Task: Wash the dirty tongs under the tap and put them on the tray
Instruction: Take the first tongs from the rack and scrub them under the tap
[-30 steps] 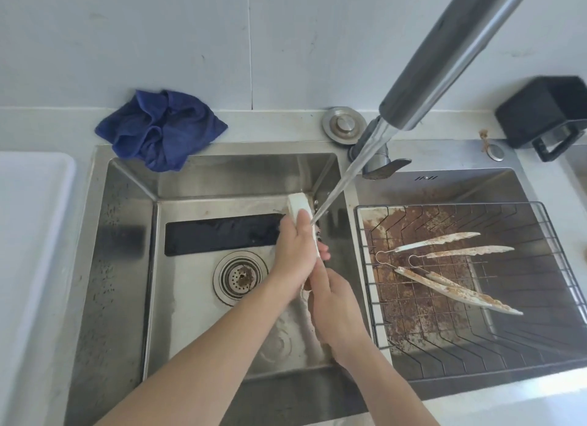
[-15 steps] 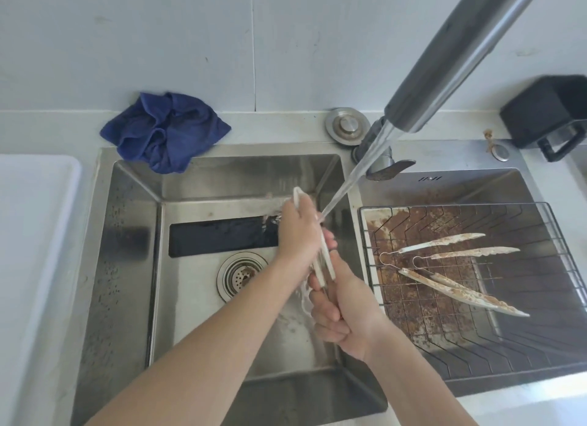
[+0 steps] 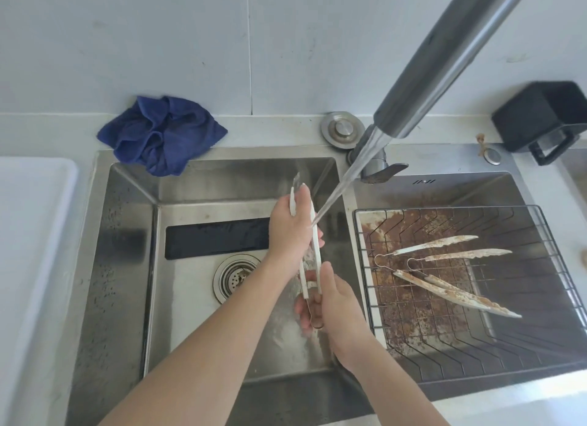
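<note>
The tap (image 3: pixel 444 63) is cut off at the top edge, so its upper part cannot be seen. The white tray (image 3: pixel 35 235) on the left is cut off by the left edge. The metal loop end of the tongs (image 3: pixel 314 251) is partly hidden inside the right hand (image 3: pixel 336 311), and the far tips are blurred by splashing water.

The tongs are white and long, with two thin arms. They are held over the left sink (image 3: pixel 127 266), pointing from near to far. The left hand (image 3: pixel 292 231) grips the far part of the arms. The right hand grips the near end. The water stream (image 3: pixel 346 177) falls from the tap and hits the tongs just beside the left hand's fingers.

Two more pairs of dirty tongs (image 3: pixel 444 266) lie in the wire rack (image 3: pixel 556 266) on the right — they are white with brown smears. The floor under the rack is brown and dirty too. The rack sits in the right sink (image 3: pixel 444 187).

The left sink is shiny metal with a round drain (image 3: pixel 235 278) and brown specks on its left side. A crumpled blue cloth (image 3: pixel 162 133) hangs over the far edge. A round metal plug (image 3: pixel 342 129) sits on the pale counter at the far side, and a black box (image 3: pixel 543 120) stands at the far right — part of it runs off the edge. The wall behind is pale tile
</note>
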